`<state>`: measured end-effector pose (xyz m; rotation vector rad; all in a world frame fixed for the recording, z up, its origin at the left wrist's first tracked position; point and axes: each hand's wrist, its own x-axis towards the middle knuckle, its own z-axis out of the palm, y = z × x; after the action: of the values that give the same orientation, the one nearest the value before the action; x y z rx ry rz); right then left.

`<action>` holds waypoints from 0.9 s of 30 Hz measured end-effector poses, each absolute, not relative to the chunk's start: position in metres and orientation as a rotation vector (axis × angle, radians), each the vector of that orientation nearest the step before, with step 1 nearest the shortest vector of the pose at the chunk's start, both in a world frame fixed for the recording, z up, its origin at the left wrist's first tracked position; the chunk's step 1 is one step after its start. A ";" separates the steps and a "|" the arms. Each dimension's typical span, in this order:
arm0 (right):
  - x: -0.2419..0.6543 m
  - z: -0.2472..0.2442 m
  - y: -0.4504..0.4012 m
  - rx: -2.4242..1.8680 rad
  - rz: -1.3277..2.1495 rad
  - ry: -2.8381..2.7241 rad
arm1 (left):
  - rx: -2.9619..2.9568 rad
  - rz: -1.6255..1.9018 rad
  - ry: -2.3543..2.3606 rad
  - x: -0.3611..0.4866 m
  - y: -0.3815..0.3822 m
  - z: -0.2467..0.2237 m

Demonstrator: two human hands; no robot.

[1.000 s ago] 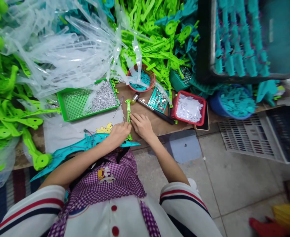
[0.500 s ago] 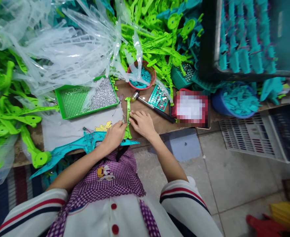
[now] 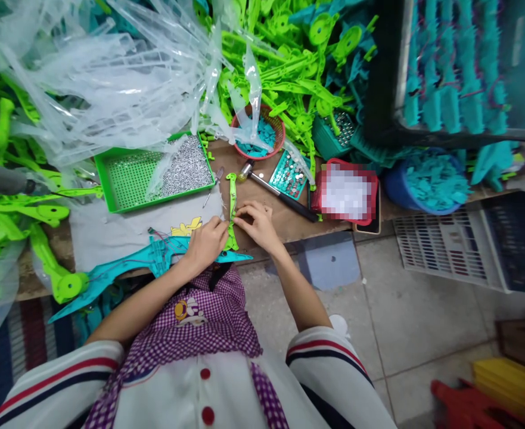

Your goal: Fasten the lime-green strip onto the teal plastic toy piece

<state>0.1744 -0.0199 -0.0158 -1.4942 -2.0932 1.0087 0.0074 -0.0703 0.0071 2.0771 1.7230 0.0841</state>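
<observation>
A hammer (image 3: 284, 199) lies right of the lime part (image 3: 232, 189) on the bench (image 3: 291, 229), a screwdriver (image 3: 214, 185) and green tray (image 3: 130, 179) left. The left hand (image 3: 206, 241) and right hand (image 3: 257, 223) nearly meet at the part (what their fingertips clamp, I cannot tell). A turquoise piece (image 3: 132, 257) lies along the front edge; bare surface opens between right hand and hammer.

Hammer (image 3: 285, 198) on brown table (image 3: 289, 224)
</observation>
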 end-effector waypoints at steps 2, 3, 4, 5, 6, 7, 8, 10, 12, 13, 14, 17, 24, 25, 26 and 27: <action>0.173 -0.013 -0.017 -1.513 1.051 -2.112 | 2.090 0.071 1.705 0.007 -0.069 0.006; 0.173 -0.011 -0.015 -1.520 1.070 -2.120 | 2.094 0.067 1.699 0.007 -0.069 0.006; 0.173 -0.009 -0.012 -1.527 1.093 -2.133 | 2.097 0.064 1.695 0.007 -0.069 0.006; 0.173 -0.007 -0.008 -1.535 1.120 -2.154 | 2.099 0.063 1.690 0.007 -0.068 0.006; 0.173 -0.004 -0.003 -1.548 1.150 -2.186 | 2.100 0.061 1.686 0.006 -0.068 0.006; 0.173 -0.002 0.003 -1.565 1.182 -2.228 | 2.101 0.058 1.683 0.006 -0.068 0.005; 0.171 0.001 0.009 -1.584 1.213 -2.282 | 2.101 0.055 1.680 0.006 -0.068 0.005; 0.168 0.007 0.022 -1.614 1.259 -2.407 | 2.101 0.050 1.673 0.006 -0.068 0.005; 0.162 0.013 0.033 -1.634 1.289 -2.535 | 2.096 0.056 1.670 0.006 -0.068 0.004; 0.159 0.015 0.038 -1.654 1.298 -2.589 | 2.089 0.068 1.670 0.005 -0.068 0.003; 0.156 0.018 0.041 -1.690 1.302 -2.628 | 2.078 0.087 1.672 0.005 -0.068 0.002; 0.150 0.022 0.046 -1.861 1.290 -2.637 | 2.032 0.168 1.680 0.004 -0.068 0.000; 0.157 0.016 0.045 -1.778 1.294 -2.552 | 1.966 0.375 1.679 0.001 -0.068 -0.006; 0.162 0.014 0.043 -1.706 1.347 -2.492 | 1.956 0.404 1.680 0.001 -0.067 -0.006; 0.167 0.010 0.040 -1.614 1.417 -2.418 | 1.946 0.428 1.681 0.001 -0.067 -0.007; 0.172 0.007 0.036 -1.517 1.481 -2.334 | 1.939 0.448 1.683 0.001 -0.067 -0.008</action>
<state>0.1717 0.0357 0.0068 -1.5174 -2.3343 1.4810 0.0008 -0.0668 -0.0080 1.9392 1.6833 0.4475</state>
